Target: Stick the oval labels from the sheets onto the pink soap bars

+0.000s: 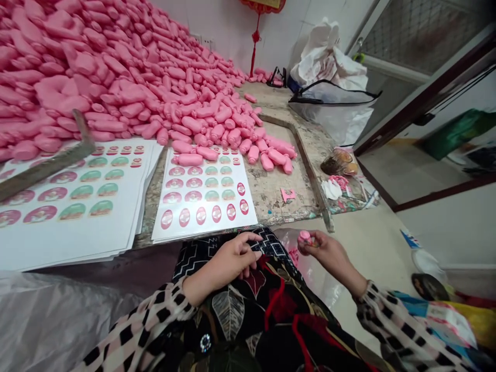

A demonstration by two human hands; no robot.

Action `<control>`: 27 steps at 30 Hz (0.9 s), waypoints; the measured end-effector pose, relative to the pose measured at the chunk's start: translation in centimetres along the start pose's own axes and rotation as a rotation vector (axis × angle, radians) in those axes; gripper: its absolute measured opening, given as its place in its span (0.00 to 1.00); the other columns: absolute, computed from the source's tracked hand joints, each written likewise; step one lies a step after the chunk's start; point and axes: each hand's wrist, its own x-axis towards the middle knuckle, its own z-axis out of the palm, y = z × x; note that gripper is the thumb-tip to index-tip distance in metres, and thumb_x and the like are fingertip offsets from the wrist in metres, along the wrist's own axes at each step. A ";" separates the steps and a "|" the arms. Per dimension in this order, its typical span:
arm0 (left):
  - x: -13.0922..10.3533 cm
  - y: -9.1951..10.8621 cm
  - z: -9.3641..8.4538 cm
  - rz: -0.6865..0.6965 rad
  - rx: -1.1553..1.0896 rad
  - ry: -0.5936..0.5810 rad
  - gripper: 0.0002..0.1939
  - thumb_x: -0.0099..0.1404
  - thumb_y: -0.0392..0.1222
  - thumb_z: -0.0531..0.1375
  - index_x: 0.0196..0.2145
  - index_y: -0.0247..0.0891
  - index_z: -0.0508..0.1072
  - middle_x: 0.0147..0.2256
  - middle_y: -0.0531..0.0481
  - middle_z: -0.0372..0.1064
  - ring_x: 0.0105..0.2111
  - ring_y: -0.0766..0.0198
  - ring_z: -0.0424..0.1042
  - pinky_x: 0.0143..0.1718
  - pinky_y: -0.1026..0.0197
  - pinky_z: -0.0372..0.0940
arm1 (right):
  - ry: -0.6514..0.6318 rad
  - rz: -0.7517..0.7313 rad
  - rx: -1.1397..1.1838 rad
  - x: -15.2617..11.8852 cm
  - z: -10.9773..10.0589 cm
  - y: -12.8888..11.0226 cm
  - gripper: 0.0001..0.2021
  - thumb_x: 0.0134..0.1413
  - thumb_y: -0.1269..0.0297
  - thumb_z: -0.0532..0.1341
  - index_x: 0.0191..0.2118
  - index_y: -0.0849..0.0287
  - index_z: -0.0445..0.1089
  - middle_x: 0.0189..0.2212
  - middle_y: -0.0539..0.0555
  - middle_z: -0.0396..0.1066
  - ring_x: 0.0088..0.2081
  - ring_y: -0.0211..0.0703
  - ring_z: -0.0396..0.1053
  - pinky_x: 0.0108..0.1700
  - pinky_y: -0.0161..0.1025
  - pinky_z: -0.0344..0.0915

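Note:
My right hand [329, 253] is closed around a small pink plastic bottle [305, 236], with only one end of it showing above the fingers. That hand hovers past the front edge of the table, over a clear plastic bag [329, 287]. Above my lap my left hand [236, 258] holds nothing, its fingers loosely bent and apart. A sheet of oval stickers [201, 227] in pink and green lies on the table just beyond it. Several pink bottles [189, 159] rest on the sheet's far edge, and a big heap of the same bottles [116, 67] covers the back left.
A stack of sticker sheets [73, 237] lies at the left, under a wooden bar [46, 170]. Another wooden strip [306, 160] runs along the table's right side. A small pink scrap [288, 194] lies near the front. White sacks [333, 67] stand at the back right.

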 end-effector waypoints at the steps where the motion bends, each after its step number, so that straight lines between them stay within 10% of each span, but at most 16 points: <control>1: 0.0 0.1 0.1 -0.001 -0.003 0.003 0.19 0.59 0.47 0.56 0.47 0.38 0.61 0.23 0.57 0.63 0.17 0.72 0.62 0.17 0.70 0.56 | -0.053 0.051 -0.090 -0.5 0.6 1.4 0.19 0.44 0.52 0.59 0.42 0.57 0.70 0.27 0.53 0.73 0.31 0.46 0.70 0.32 0.39 0.62; 7: 0.1 0.3 0.4 -0.014 -0.079 0.030 0.19 0.58 0.48 0.56 0.45 0.37 0.62 0.22 0.57 0.63 0.15 0.73 0.61 0.15 0.71 0.55 | -0.067 -0.014 -0.251 -0.8 2.7 2.2 0.24 0.49 0.56 0.55 0.53 0.55 0.64 0.33 0.57 0.74 0.34 0.52 0.71 0.33 0.43 0.62; 15: -0.9 0.9 -1.6 0.051 -0.167 0.240 0.19 0.58 0.47 0.56 0.45 0.38 0.61 0.23 0.57 0.62 0.14 0.73 0.61 0.13 0.71 0.56 | 0.059 -0.696 0.124 6.3 3.2 -15.4 0.11 0.53 0.63 0.54 0.40 0.55 0.70 0.37 0.52 0.73 0.38 0.44 0.69 0.40 0.38 0.63; 20: -3.8 -0.2 -2.9 0.069 -0.198 0.409 0.19 0.57 0.48 0.56 0.44 0.37 0.61 0.22 0.58 0.61 0.14 0.73 0.60 0.13 0.71 0.57 | 0.072 -0.896 -0.326 12.2 5.8 -26.6 0.14 0.55 0.65 0.51 0.46 0.54 0.66 0.45 0.53 0.68 0.45 0.45 0.65 0.42 0.38 0.60; 27: -6.8 -2.4 -3.2 0.056 -0.242 0.545 0.21 0.56 0.50 0.56 0.44 0.37 0.61 0.22 0.57 0.63 0.14 0.72 0.61 0.13 0.70 0.56 | -0.054 -0.975 -0.561 15.1 9.9 -32.2 0.14 0.54 0.67 0.54 0.47 0.59 0.65 0.47 0.61 0.65 0.45 0.49 0.65 0.41 0.40 0.58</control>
